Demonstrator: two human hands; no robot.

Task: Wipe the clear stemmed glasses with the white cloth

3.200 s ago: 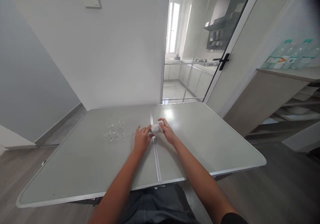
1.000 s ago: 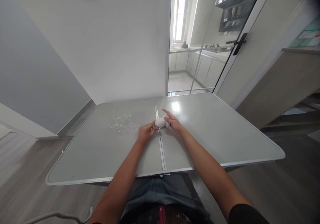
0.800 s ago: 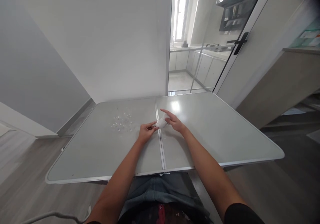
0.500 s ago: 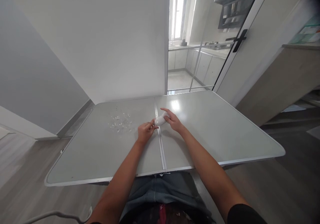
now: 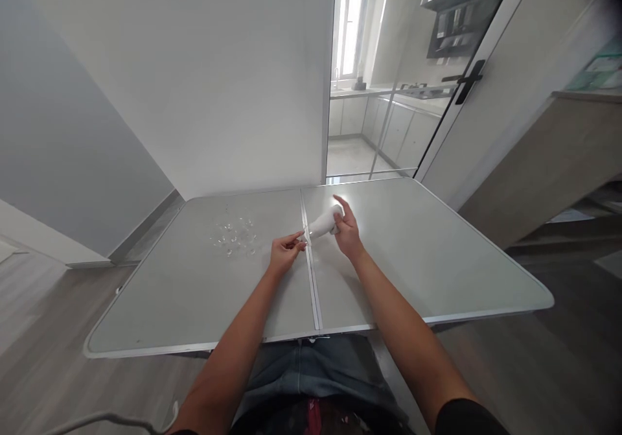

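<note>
My right hand (image 5: 348, 233) is wrapped round the wide right end of a smooth white object (image 5: 321, 223), elongated and bottle-like, with its index finger stretched away. The object is tilted over the table's centre seam, its narrow end pointing down and left at my left hand. My left hand (image 5: 286, 252) has its thumb and fingertips brought together by that narrow end. Something small and clear seems to be at those fingertips, too small to name. Left of both hands, several small clear, shiny pieces (image 5: 236, 235) lie scattered on the table.
The pale folding table (image 5: 204, 312) has a metal rim and a seam (image 5: 313, 292) down its middle. Behind it stand a white wall (image 5: 243, 85) and a glass door with a black handle (image 5: 469, 82). A grey cable (image 5: 111, 417) runs at the lower left.
My right hand has moved a little up and right along the white object, so more of its body shows. The left hand has shifted slightly right, its fingertips still by the narrow end.
</note>
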